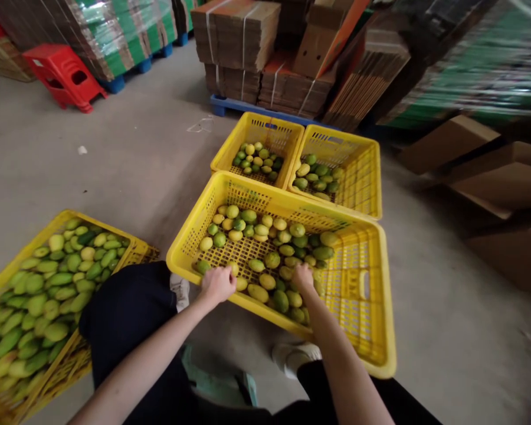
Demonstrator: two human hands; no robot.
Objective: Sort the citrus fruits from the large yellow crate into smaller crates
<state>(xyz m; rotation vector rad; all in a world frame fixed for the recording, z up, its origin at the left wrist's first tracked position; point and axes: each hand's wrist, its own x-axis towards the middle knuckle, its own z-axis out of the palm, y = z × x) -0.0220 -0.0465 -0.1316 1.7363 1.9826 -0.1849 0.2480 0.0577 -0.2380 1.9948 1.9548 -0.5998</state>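
A large yellow plastic crate (287,203) lies in front of me, with green and yellow lemons (272,260) loose on its slotted floor. My left hand (220,283) is closed at the near rim, its fingers curled inward. Right by those fingertips shows a yellow lemon (233,268); whether they grip it or the rim, I cannot tell. Reaching over the near side, my right hand (303,276) is inside the crate, fingers curled down among the lemons on the right of the pile. What it holds, if anything, is hidden.
Behind stand two more yellow crates, left (219,154) and right (363,171), with lemons. A fuller lemon crate (133,251) is at my left, beside my knee. Farther off are a red stool (64,74), bundled cardboard (234,35) on a blue pallet (221,105), and boxes (451,141).
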